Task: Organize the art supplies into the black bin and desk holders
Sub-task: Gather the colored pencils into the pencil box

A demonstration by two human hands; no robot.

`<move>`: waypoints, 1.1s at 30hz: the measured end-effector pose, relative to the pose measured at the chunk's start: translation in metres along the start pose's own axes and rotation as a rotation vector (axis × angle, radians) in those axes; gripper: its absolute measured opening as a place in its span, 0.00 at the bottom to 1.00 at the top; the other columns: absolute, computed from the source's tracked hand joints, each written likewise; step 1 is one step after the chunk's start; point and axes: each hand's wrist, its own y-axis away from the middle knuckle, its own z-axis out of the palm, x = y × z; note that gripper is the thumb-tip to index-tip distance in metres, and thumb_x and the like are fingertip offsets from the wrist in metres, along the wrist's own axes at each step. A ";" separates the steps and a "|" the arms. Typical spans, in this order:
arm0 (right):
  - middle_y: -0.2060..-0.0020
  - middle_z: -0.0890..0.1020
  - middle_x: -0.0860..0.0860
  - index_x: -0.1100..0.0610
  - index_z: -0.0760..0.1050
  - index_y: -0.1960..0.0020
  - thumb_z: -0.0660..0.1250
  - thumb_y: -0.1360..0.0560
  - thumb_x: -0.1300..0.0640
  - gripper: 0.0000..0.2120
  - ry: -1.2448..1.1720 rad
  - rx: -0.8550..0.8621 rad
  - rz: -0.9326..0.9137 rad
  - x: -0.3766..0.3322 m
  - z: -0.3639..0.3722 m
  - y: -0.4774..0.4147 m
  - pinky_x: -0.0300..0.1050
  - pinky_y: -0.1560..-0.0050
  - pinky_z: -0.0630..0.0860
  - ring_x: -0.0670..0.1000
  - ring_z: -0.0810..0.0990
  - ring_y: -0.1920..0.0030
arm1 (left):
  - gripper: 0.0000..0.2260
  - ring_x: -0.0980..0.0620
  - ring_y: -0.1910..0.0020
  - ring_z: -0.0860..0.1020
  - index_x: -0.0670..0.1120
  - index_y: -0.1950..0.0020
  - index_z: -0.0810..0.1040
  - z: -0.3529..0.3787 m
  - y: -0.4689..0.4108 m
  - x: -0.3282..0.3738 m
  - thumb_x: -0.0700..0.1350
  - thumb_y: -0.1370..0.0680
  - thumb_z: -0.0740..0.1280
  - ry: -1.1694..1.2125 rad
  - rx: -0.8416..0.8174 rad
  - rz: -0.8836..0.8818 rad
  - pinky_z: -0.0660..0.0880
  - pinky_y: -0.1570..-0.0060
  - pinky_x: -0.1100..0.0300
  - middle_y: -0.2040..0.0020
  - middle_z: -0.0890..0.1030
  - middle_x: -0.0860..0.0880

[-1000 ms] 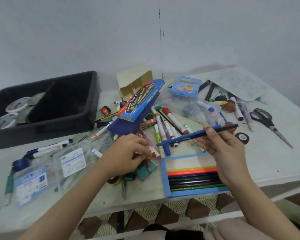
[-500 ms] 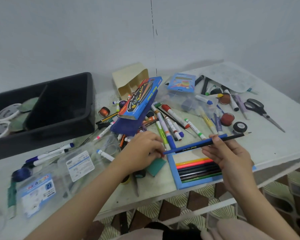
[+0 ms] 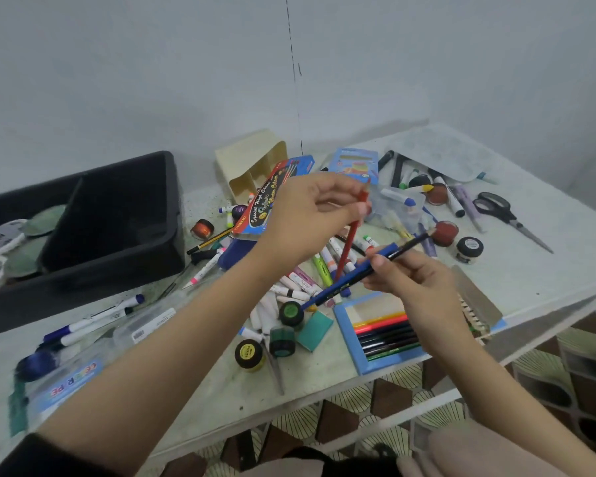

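1. L hand is raised over the clutter. Thumb + fingertips pinch a slim red pencil near its top. It hangs nearly upright, tip down.
2. R hand is curled round two thin sticks held together, a blue pencil and a black pencil. They slant low-left to high-right, and the red tip sits just beside the blue shaft.
3. Under my R wrist lies a flat blue card tray at the table's front edge. Its pencil row lies side by side: yellow, orange, dark ones, green.
4. The black bin is boxy, matte, prob. plastic, and sits far left. A divider splits it; the L compartment holds round flat discs, and I can't tell what the R side holds.
5. The cream holder is rectangular w/ inner partitions, tipped on its side w/ openings toward me. It's behind the glossy watercolour box.
6. The table has a pale, speckled top. On it:
   - white-barrel markers in a heap
   - squat round paint pots near the tray
   - black-handled scissors far R
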 end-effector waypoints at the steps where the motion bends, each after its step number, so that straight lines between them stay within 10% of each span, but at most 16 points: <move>1: 0.64 0.85 0.53 0.60 0.81 0.52 0.66 0.26 0.64 0.05 0.017 -0.026 -0.024 -0.001 0.004 -0.002 0.40 0.58 0.80 0.49 0.83 0.62 | 0.07 0.51 0.62 0.83 0.42 0.52 0.81 0.003 -0.002 0.001 0.34 0.28 0.71 0.000 -0.010 -0.009 0.79 0.63 0.63 0.60 0.84 0.47; 18: 0.62 0.85 0.54 0.59 0.82 0.56 0.67 0.25 0.62 0.05 0.165 0.037 -0.104 0.009 0.013 -0.010 0.48 0.53 0.81 0.53 0.84 0.58 | 0.10 0.58 0.58 0.81 0.48 0.53 0.82 0.014 0.012 -0.029 0.33 0.27 0.69 0.053 -0.046 -0.001 0.78 0.52 0.64 0.59 0.83 0.52; 25: 0.61 0.85 0.52 0.58 0.80 0.55 0.65 0.23 0.60 0.06 -0.197 0.178 0.087 0.007 0.011 -0.010 0.40 0.56 0.81 0.48 0.83 0.59 | 0.19 0.53 0.44 0.78 0.48 0.30 0.70 -0.001 0.027 -0.051 0.46 0.20 0.63 -0.340 -0.193 -0.193 0.76 0.44 0.58 0.43 0.80 0.48; 33: 0.56 0.85 0.53 0.57 0.78 0.54 0.63 0.24 0.57 0.05 -0.338 0.217 0.122 0.006 0.014 -0.006 0.40 0.57 0.81 0.49 0.83 0.57 | 0.13 0.61 0.79 0.67 0.42 0.49 0.75 0.004 0.043 -0.058 0.47 0.17 0.54 -0.210 -0.290 -0.366 0.65 0.77 0.65 0.69 0.77 0.51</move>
